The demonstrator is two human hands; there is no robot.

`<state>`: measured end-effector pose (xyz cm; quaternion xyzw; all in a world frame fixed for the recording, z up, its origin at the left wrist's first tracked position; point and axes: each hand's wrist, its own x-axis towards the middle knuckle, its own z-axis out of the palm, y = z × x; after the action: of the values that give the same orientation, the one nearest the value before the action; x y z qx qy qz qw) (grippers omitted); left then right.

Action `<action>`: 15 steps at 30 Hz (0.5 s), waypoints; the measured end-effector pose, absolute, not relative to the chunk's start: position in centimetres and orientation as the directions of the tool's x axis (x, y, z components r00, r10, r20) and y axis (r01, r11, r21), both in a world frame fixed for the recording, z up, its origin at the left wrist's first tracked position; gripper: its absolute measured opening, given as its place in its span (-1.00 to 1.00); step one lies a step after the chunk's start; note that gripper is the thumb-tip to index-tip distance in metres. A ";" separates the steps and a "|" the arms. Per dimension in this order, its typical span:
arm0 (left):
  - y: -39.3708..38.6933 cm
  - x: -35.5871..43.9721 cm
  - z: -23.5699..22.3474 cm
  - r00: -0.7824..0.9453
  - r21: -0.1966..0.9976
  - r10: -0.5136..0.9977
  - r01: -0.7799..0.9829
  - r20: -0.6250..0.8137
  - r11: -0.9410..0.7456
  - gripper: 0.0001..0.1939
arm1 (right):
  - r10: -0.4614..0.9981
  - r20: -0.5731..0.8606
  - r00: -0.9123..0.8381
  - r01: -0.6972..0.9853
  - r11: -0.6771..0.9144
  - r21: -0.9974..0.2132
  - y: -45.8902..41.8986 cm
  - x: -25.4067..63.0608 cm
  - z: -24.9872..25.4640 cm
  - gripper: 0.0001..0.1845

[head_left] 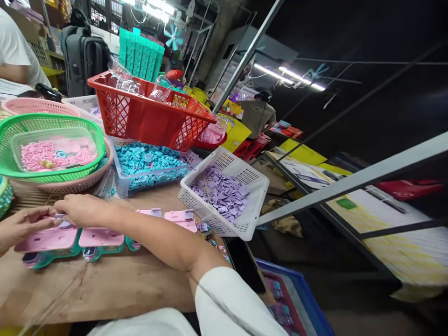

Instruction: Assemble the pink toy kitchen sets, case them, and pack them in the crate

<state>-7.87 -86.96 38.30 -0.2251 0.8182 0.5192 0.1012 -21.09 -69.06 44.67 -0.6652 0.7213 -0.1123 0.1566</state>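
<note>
The tabletop (122, 284) is smooth brown; fingers (68, 209) gather over round-cornered pink plastic (47, 240).

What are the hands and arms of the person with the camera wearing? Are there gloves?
No gloves: the left hand and right hand are bare. The right arm has a loose white sleeve, ending near the elbow. The left upper arm is out of view.

- A workshop assembling small plastic goods: similar pink-and-teal cases (101, 237) in a row on the tabletop (140, 289)
- Blue pieces (143, 161) and purple pieces (224, 193), sorted by colour in containers (154, 181) at its far edge
- Tube lights (302, 78) and a fan (174, 37) overhead
- Another person (257, 114) beyond
</note>
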 end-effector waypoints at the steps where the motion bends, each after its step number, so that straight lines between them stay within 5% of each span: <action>1: -86.8 -7.8 38.6 -0.874 0.811 -0.261 -0.480 -0.410 0.333 -0.34 | -0.995 -0.082 -0.052 -0.924 0.079 -0.373 -69.0 -21.2 44.8 -0.81; 12: -86.3 -7.7 39.8 -0.887 0.780 -0.302 -0.454 -0.349 0.431 -0.27 | -1.000 0.001 -0.002 -0.951 0.002 -0.309 -69.0 -20.4 45.6 -0.76; 15: -86.0 -7.7 40.3 -0.895 0.637 -0.342 -0.444 -0.286 0.630 -0.12 | -0.990 -0.001 0.144 -0.929 -0.135 -0.345 -69.0 -22.1 46.9 -0.84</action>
<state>-7.73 -86.03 40.27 -0.2183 0.9001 0.3706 0.0691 -22.11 -68.97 46.87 -0.7445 0.6441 -0.1144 0.1328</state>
